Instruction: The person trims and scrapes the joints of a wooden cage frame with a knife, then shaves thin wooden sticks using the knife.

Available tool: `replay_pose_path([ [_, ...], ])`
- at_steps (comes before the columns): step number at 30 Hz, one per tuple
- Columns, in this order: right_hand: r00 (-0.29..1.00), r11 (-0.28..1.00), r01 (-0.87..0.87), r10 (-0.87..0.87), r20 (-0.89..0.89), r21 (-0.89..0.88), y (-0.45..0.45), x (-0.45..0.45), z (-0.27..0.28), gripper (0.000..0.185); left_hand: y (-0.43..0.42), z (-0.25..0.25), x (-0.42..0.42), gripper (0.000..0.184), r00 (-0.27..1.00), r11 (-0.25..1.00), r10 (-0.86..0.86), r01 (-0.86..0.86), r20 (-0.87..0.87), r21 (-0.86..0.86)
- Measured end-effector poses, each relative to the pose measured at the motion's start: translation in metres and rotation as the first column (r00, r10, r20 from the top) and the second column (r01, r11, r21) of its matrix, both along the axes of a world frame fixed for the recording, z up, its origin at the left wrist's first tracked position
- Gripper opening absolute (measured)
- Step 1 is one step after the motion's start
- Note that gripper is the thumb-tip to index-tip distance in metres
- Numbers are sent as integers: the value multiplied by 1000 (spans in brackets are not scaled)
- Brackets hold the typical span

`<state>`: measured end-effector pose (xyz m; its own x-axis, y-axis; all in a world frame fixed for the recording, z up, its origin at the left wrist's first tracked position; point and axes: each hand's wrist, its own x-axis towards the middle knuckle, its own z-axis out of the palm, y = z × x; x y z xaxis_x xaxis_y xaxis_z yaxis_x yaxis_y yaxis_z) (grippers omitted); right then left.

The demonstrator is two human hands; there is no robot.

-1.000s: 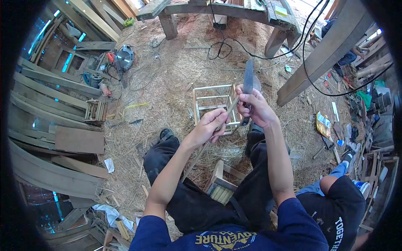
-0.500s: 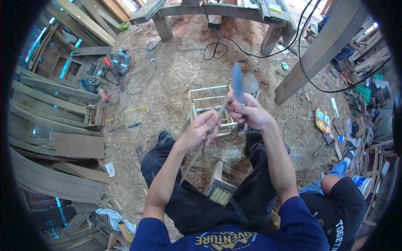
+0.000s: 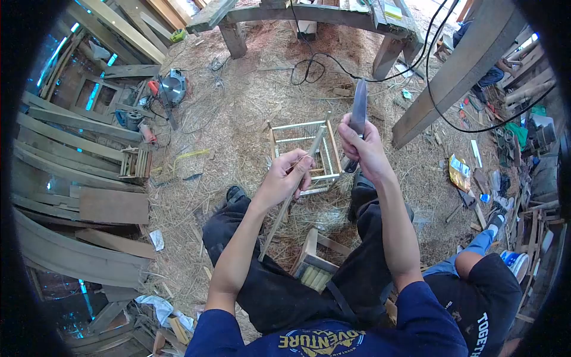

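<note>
My left hand [image 3: 289,177] is closed round a thin wooden stick [image 3: 275,230], which slants from above my left thigh up toward the upper right. In my right hand [image 3: 364,147] is a knife [image 3: 359,107], gripped by its dark handle with the broad blade pointing up and away. The blade stands apart from the stick's upper end. Beyond my hands a small wooden frame [image 3: 275,144] of slim rails rests on the floor, partly hidden by my left hand and the stick. Between my legs sits a small wooden piece with pale slats [image 3: 315,277].
Shavings cover the floor [image 3: 238,143]. At left lie a circular saw [image 3: 172,89] and stacked boards [image 3: 113,206]. A workbench [image 3: 309,16] stands ahead, with a black cable [image 3: 333,59] trailing from it. A thick post [image 3: 458,77] leans at right. Another person [image 3: 482,291] sits close on my right.
My right hand and the knife have moved right, away from the stick, and the blade now stands clear of it. The left hand keeps its hold on the stick, nearly in place.
</note>
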<state>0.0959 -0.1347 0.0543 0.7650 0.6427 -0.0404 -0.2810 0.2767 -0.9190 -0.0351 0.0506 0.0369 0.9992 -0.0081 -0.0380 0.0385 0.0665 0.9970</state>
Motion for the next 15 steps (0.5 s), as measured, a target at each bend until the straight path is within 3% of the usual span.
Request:
replay_pose_path([
  [15,966,986,-134,153,-206,103,6,-3,-2,18,-7,4,1,33,990,993,-117,114,-79,-44],
])
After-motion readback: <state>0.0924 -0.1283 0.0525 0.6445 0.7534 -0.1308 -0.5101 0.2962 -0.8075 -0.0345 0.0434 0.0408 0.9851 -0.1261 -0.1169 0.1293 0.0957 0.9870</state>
